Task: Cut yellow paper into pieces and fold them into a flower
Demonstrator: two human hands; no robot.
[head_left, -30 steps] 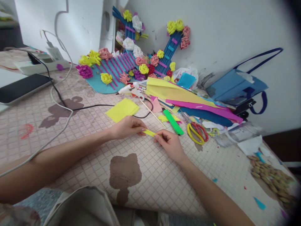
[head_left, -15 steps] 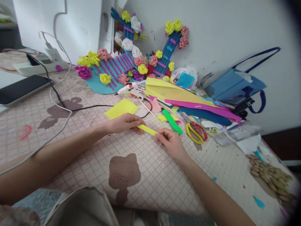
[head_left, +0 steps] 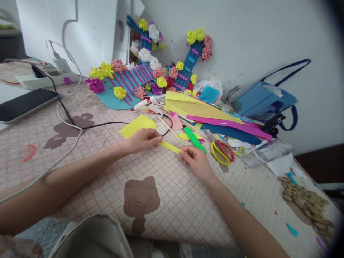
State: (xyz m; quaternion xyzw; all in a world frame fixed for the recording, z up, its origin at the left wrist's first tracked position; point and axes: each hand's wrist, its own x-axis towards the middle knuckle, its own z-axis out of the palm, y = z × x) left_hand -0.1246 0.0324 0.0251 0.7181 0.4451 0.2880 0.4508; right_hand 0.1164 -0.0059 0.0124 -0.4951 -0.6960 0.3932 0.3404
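Between my two hands a narrow yellow paper strip (head_left: 170,147) is stretched above the tablecloth. My left hand (head_left: 145,140) pinches its left end, and my right hand (head_left: 195,157) pinches the right end between thumb and fingers. Just behind my left hand lies a stack of yellow paper (head_left: 138,125). Past the strip are a thin wooden stick (head_left: 172,129), a white glue gun (head_left: 148,105) with a black cord, and a green-handled cutter (head_left: 195,139). Scissors with yellow and red handles (head_left: 220,153) rest to the right of my right hand.
Paper-flower-covered guitar shapes (head_left: 129,82) lean at the back. Folded coloured paper sheets (head_left: 212,109) lie in front of them. A blue bag (head_left: 264,98) and peanuts (head_left: 305,200) are on the right. At left are a phone (head_left: 27,104), a power strip (head_left: 40,79) and a grey cable (head_left: 60,152).
Both hands keep hold of the yellow strip. The left fingers have shifted slightly on its end, and the view has turned a little.
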